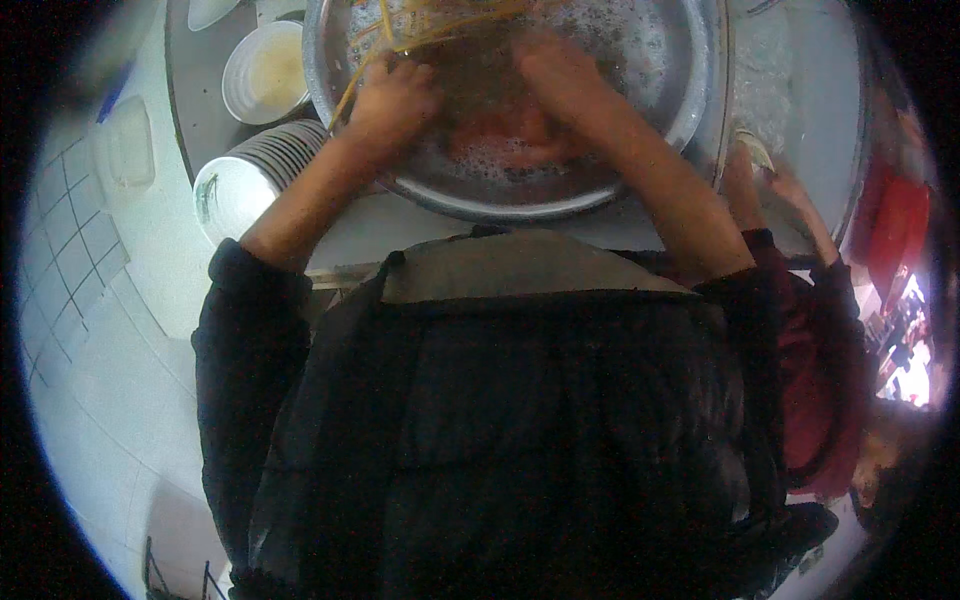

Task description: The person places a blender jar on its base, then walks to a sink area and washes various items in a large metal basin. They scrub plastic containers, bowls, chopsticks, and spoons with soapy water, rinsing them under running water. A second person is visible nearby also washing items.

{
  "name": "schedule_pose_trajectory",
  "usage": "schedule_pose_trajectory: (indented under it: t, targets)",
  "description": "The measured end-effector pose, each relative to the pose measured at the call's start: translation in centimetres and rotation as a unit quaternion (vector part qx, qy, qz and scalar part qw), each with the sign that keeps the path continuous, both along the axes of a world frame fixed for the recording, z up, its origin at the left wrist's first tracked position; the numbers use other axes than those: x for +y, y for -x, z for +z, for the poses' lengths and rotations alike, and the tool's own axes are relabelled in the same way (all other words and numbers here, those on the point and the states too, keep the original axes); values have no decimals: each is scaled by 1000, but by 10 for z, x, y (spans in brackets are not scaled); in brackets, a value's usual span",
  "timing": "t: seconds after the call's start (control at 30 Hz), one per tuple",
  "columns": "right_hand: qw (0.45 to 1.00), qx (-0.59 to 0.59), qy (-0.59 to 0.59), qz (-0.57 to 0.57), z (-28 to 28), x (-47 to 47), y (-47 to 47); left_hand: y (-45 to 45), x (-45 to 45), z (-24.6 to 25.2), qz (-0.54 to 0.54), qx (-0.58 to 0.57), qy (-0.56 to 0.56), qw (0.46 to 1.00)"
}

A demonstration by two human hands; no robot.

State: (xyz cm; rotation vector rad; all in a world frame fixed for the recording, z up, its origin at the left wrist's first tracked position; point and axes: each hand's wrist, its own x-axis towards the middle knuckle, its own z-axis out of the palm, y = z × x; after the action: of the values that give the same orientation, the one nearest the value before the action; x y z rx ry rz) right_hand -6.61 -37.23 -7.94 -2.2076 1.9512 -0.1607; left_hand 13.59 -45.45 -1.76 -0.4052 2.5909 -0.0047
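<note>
Before me is a large round metal basin (450,196) of murky, sudsy water. Several thin yellow-brown sticks, probably chopsticks, lie across its far left part. My left hand (397,94) is over the left side of the basin, its fingers curled near one yellow-brown stick (348,97); blur hides whether it grips it. My right hand (551,64) reaches to the water near the basin's middle, fingers blurred and partly hidden, so its hold cannot be made out. A reddish shape shows in the water between my forearms, too unclear to name.
Left of the basin, a stack of white bowls (236,196) lies on its side beside a white bowl (266,73) with cloudy liquid. On the right, a co-worker's hands (787,187) hold a small dish over a water-filled sink (814,97). A white-tiled wall stands far left.
</note>
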Motion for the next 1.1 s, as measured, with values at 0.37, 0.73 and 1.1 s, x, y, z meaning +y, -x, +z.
schedule_pose_trajectory:
  t: [0.37,0.73,1.1]
  targets:
    - [951,-185,-193,-153,44,-22,22,32,12,3,266,204,-359,871]
    - [467,-800,-46,-374,48,14,-12,74,41,3,542,373,-550,515]
    - [406,-783,-49,-469,61,15,13,75,47,4,522,369,-494,589]
